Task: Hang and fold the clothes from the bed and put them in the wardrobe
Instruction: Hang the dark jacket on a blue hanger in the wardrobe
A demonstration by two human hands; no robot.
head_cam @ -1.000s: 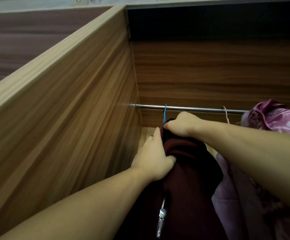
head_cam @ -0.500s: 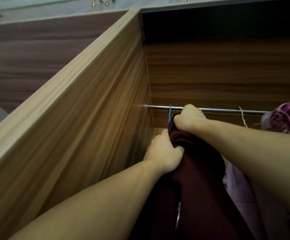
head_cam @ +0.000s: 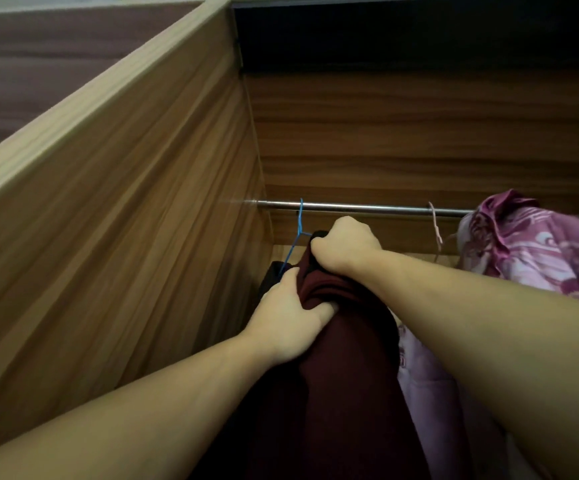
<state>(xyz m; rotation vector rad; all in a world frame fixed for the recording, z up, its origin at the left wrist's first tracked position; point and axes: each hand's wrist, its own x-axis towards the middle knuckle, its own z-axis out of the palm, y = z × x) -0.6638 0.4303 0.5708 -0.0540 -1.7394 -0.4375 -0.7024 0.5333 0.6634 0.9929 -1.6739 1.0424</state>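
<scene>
Both hands, left hand point(head_cam: 289, 317) and right hand point(head_cam: 345, 245), grip maroon garment point(head_cam: 346, 358) (beside wardrobe wall point(head_cam: 142, 237)).

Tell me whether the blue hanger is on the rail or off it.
On: the blue hanger has its hook over the metal rail, left of the pink hanger.

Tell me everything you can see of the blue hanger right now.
The blue hanger is thin, wire-like, perhaps plastic-coated. Its hook sits over the metal rail near the wardrobe's left wall. Below the hook its neck splits into two arms: one slopes down towards the left hand, the other runs into the maroon garment under the right hand. Most of it is hidden by fabric, and whether either hand touches it cannot be told.
</scene>
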